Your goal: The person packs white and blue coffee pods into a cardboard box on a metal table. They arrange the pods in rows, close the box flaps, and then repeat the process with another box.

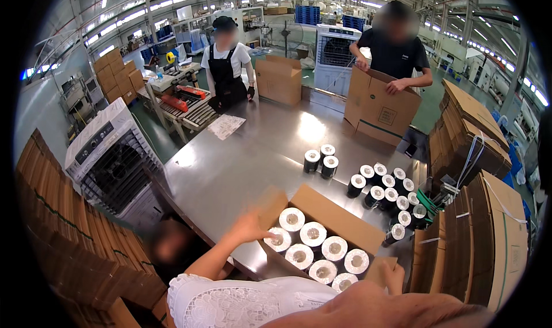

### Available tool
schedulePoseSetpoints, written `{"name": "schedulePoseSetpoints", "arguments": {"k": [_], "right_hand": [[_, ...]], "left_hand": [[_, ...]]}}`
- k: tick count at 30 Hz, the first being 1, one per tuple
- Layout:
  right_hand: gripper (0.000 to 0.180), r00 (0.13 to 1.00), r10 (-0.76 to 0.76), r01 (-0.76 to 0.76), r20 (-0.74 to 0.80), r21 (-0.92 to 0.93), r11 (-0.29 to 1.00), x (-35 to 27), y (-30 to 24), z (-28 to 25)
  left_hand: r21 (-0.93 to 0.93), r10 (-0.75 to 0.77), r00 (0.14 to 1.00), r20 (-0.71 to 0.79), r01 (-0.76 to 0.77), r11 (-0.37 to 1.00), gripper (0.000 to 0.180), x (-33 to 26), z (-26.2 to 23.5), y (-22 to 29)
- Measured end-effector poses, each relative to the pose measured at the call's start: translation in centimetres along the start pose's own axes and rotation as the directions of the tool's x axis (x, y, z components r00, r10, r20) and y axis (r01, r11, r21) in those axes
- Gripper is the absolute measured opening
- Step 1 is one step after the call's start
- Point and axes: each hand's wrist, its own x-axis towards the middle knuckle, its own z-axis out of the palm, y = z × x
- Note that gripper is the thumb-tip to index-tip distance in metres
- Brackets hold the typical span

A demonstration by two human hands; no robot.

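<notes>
An open cardboard box (pixel 336 216) stands at the near edge of the metal table, packed with upright rolls (pixel 313 234) that show white, wrapped tops. My left hand (pixel 248 227) is at the box's left flap (pixel 274 208), its thumb stretched toward the nearest roll; motion smears its other fingers. At the opposite end, my right hand (pixel 394 277) is closed around the right flap (pixel 379 270), partly hidden behind my forearm. Beyond the box, three dark-sided rolls (pixel 329 167) stand together, and a larger group of rolls (pixel 389 194) spreads to the right.
Across the metal table (pixel 253 149), a person (pixel 397 52) handles an open carton (pixel 379 106). Another person (pixel 226 69) stands by a roller conveyor (pixel 178 106). Flattened cartons (pixel 483 236) are stacked at right, with more cartons (pixel 75 213) at left. Someone crouches low (pixel 172 244) beside my left arm.
</notes>
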Motion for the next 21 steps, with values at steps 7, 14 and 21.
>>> {"name": "schedulePoseSetpoints", "arguments": {"k": [7,14,21], "right_hand": [[0.027,0.846,-0.232,0.352,0.481,-0.175,0.920,-0.6,-12.3,7.6],[0.049,0.823,-0.504,0.430,-0.262,-0.293,0.854,-2.2,-6.8,7.2],[0.062,0.991,0.135,-0.135,-0.011,0.029,0.990,-5.9,-1.9,10.7]], "left_hand": [[0.123,0.276,0.922,0.270,-0.318,0.940,0.033,0.8,5.7,3.9],[0.059,0.713,0.581,-0.393,-0.758,0.650,0.023,10.4,14.5,6.3],[0.332,0.738,0.448,-0.505,-0.688,0.645,0.037,15.3,15.1,14.9]]}}
